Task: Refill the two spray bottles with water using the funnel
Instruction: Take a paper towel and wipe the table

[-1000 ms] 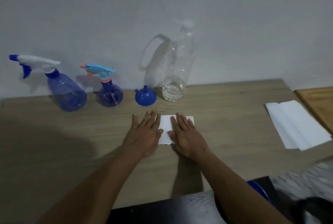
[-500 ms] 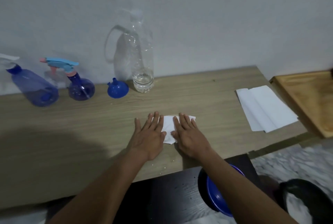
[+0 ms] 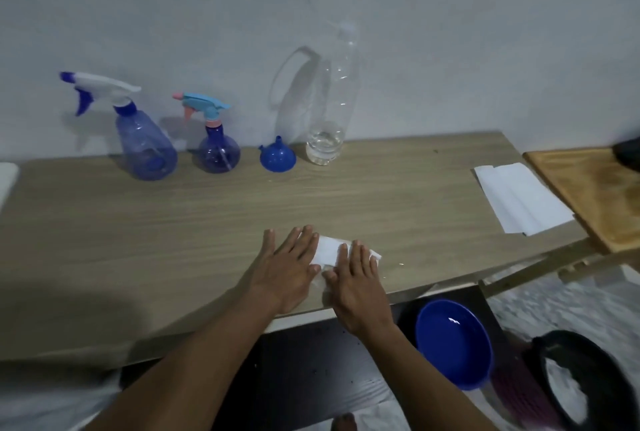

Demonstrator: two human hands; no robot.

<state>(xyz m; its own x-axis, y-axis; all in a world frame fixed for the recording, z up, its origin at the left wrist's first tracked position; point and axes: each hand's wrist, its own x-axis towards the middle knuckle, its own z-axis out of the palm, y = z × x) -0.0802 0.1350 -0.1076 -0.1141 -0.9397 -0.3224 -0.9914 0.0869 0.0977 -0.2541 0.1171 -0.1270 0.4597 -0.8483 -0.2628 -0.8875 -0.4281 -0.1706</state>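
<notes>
Two blue spray bottles stand by the wall at the back left: a larger one with a white trigger head (image 3: 145, 146) and a small round one with a light-blue trigger head (image 3: 218, 150). A blue funnel (image 3: 277, 157) lies mouth down to their right. Beside it stands a tall clear plastic bottle (image 3: 329, 125) with a little water at the bottom. My left hand (image 3: 287, 267) and my right hand (image 3: 360, 278) lie flat, fingers straight, on a small white tissue (image 3: 329, 252) near the table's front edge.
The wooden table (image 3: 104, 240) runs along a grey wall. A folded white paper towel (image 3: 523, 202) lies at its right end, next to a lighter wooden board (image 3: 595, 195). Below the front edge sit a blue bowl (image 3: 453, 344) and a black round object (image 3: 585, 382).
Both hands stay flat on the tissue throughout, which sits nearer the table's front edge now. The camera view swung right and then back left and down.
</notes>
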